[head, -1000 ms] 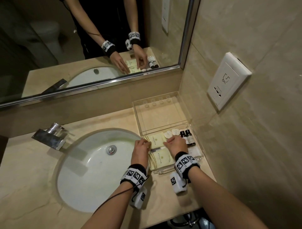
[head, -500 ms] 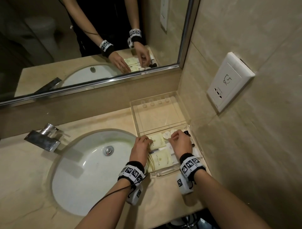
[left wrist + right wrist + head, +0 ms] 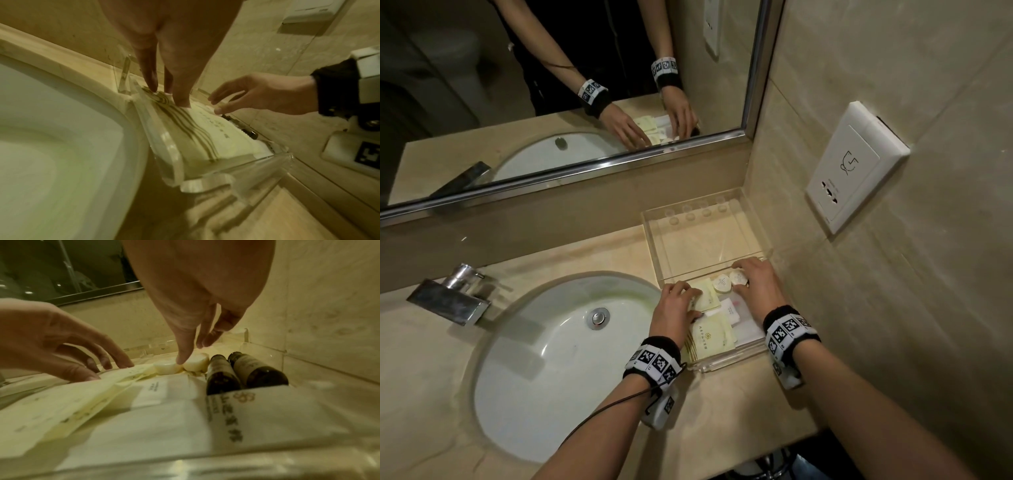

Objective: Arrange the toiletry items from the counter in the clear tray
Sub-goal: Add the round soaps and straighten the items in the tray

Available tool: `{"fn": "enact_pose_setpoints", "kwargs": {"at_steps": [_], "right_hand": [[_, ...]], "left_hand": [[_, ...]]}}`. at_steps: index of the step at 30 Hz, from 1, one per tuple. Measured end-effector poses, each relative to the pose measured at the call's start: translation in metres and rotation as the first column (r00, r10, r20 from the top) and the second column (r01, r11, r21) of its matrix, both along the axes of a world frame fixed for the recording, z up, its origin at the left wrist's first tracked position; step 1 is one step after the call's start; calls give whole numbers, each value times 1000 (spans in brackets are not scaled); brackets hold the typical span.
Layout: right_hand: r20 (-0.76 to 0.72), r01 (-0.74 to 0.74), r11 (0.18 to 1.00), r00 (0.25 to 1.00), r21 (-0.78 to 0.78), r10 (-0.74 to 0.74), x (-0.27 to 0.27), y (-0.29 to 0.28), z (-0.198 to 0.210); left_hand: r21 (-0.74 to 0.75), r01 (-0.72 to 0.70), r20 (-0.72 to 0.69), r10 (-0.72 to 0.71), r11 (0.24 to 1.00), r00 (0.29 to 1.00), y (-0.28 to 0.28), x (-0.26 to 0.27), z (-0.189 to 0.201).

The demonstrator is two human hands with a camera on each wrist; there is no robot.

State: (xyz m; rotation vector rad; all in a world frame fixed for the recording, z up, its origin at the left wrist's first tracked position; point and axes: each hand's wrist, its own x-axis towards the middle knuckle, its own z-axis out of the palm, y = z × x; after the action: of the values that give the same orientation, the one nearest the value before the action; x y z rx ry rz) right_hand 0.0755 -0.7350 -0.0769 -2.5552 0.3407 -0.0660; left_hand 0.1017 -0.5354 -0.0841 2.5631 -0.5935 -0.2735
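Observation:
The clear tray [image 3: 726,365] stands in the counter corner, and its far compartment holds nothing. The near compartment holds yellow packets [image 3: 710,339], white sachets [image 3: 729,310], two round white soaps [image 3: 722,284] and two dark bottles [image 3: 222,374]. My left hand [image 3: 676,305] presses its fingertips [image 3: 180,97] on the yellow packets [image 3: 197,129] by the tray's left wall. My right hand [image 3: 755,277] hovers over the bottles, hiding them in the head view. Its thumb [image 3: 182,358] touches the soaps [image 3: 197,363], and its other fingers reach toward the divider, holding nothing.
A white sink basin [image 3: 558,359] lies directly left of the tray, with a chrome faucet [image 3: 452,298] at its far left. The tiled wall with a socket plate [image 3: 856,168] runs close along the tray's right side. A mirror [image 3: 571,102] hangs behind the counter.
My right hand has slid forward from the sachets to the bottles and round soaps. My left hand has stayed on the yellow packets, shifting slightly.

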Motion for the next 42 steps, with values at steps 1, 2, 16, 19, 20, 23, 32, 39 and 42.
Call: {"fn": "enact_pose_setpoints", "kwargs": {"at_steps": [1, 2, 16, 19, 20, 23, 32, 39, 42], "right_hand": [[-8, -56, 998, 998, -31, 56, 1, 1, 2], [-30, -118, 992, 993, -53, 117, 3, 3, 4], [-75, -71, 997, 994, 32, 73, 1, -1, 1], [-32, 193, 980, 981, 56, -191, -15, -11, 1], [-51, 250, 968, 967, 31, -248, -21, -14, 0], [-99, 267, 962, 957, -63, -272, -35, -15, -3], [-128, 202, 959, 965, -200, -230, -63, -1, -5], [-166, 166, 962, 965, -219, -204, -63, -1, 4], [-179, 155, 962, 964, -225, -197, -65, -2, 7]], "left_hand": [[-3, -1, 3, 1, 1000, 1000, 0, 0, 0], [-3, 1, 4, -1, 1000, 1000, 1, 0, -1], [0, -2, 9, 2, 1000, 1000, 3, 2, 0], [8, 0, 0, 0, 1000, 1000, 2, 3, 0], [10, -3, -2, 3, 1000, 1000, 1, 3, 1], [-7, -10, 16, 10, 1000, 1000, -5, 1, 6], [-74, 244, 29, -242, 967, 970, -84, -17, 18], [-42, 234, 2, -235, 971, 972, -113, -14, -1], [-68, 227, 10, -227, 972, 974, -115, -16, -3]]}}
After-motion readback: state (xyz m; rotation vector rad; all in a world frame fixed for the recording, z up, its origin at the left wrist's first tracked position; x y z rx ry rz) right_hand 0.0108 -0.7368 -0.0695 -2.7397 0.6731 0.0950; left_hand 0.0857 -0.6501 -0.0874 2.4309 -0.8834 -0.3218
